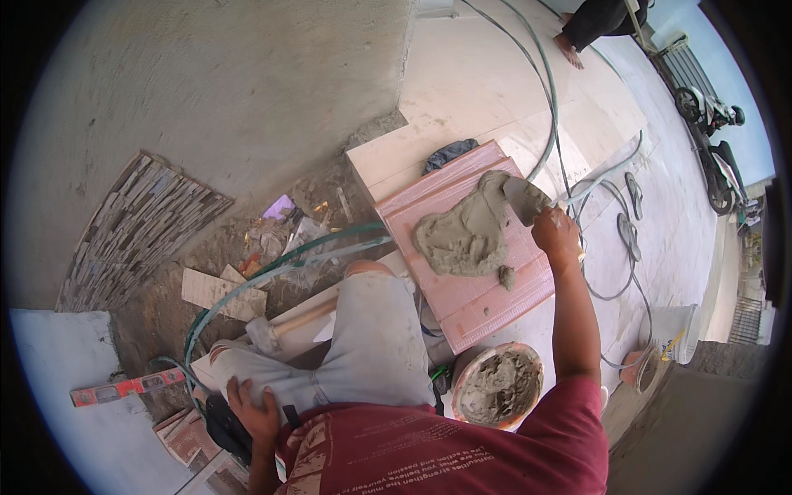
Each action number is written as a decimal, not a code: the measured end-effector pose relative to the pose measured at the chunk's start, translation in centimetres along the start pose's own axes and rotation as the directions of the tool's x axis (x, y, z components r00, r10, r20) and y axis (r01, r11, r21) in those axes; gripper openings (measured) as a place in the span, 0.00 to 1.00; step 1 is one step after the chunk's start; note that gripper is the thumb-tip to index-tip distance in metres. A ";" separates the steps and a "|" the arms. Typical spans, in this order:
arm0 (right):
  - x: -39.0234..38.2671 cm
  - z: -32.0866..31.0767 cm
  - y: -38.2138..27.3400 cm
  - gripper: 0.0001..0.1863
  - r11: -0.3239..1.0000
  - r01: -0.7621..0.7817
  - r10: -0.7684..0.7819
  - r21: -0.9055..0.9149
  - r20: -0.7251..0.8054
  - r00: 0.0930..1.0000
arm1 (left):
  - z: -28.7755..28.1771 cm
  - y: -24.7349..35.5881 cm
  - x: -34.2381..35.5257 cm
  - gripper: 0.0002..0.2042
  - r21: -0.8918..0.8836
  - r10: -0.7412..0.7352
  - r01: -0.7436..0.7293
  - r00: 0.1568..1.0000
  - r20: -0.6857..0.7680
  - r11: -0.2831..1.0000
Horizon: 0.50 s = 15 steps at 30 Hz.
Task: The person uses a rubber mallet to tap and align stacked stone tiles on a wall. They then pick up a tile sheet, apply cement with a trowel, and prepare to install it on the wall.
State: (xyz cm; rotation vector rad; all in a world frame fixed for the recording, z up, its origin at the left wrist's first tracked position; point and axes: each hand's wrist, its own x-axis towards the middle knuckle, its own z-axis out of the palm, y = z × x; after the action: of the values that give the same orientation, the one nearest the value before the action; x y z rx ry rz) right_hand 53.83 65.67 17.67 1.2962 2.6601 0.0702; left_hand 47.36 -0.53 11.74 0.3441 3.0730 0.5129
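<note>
My right hand is closed round the handle of a trowel. The trowel's blade touches the upper right end of a heap of grey mortar. That heap is spread on a reddish tile, which lies on others like it. Just nearer to me, a round bucket holds more wet mortar. My left hand rests against my thigh with its fingers spread and nothing in it.
Green hoses loop past my legs and across the floor. A pale-headed mallet lies by my knee, a red spirit level at left. A white bucket stands right. Another person's bare foot and sandals are farther off.
</note>
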 end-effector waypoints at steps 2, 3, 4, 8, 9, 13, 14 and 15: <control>-0.8 -0.1 -0.4 0.15 1.000 0.005 -0.003 0.028 -0.071 0.998 | -0.1 0.0 0.1 0.21 0.004 0.007 -0.007 1.000 0.000 1.000; -0.5 0.3 -0.7 0.15 0.999 0.018 -0.017 0.028 -0.029 0.999 | -0.2 -0.1 0.0 0.20 0.011 0.003 -0.003 1.000 0.004 1.000; 0.1 0.9 -0.7 0.16 1.000 0.018 -0.018 0.025 0.009 1.000 | 0.0 0.0 0.3 0.20 0.011 0.010 -0.010 1.000 0.010 1.000; 3.3 4.2 0.6 0.17 0.999 -0.027 0.026 0.020 0.038 0.999 | 0.0 -0.4 0.3 0.20 0.011 -0.004 0.003 1.000 0.019 1.000; 3.7 4.0 0.9 0.17 0.999 -0.042 0.042 0.027 0.016 0.999 | 0.1 -0.6 0.2 0.20 0.006 -0.001 0.001 1.000 0.015 1.000; 4.2 3.2 1.4 0.19 0.997 -0.061 0.058 0.051 0.065 0.996 | -0.1 -0.1 0.5 0.20 0.007 -0.004 0.004 1.000 0.010 1.000; 4.8 4.7 2.0 0.19 0.997 -0.048 0.046 0.057 0.046 0.998 | 0.0 -0.1 0.6 0.20 0.000 0.004 -0.004 1.000 0.011 1.000; 5.6 6.3 2.6 0.19 0.997 -0.036 0.035 0.063 0.027 0.999 | 0.1 -0.2 0.7 0.20 -0.007 0.014 -0.014 1.000 0.013 1.000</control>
State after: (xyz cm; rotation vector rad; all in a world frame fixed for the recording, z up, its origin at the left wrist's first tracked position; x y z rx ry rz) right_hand 53.58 71.46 10.96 1.3542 2.6378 -0.0270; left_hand 46.62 -0.50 11.64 0.3674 3.0580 0.5198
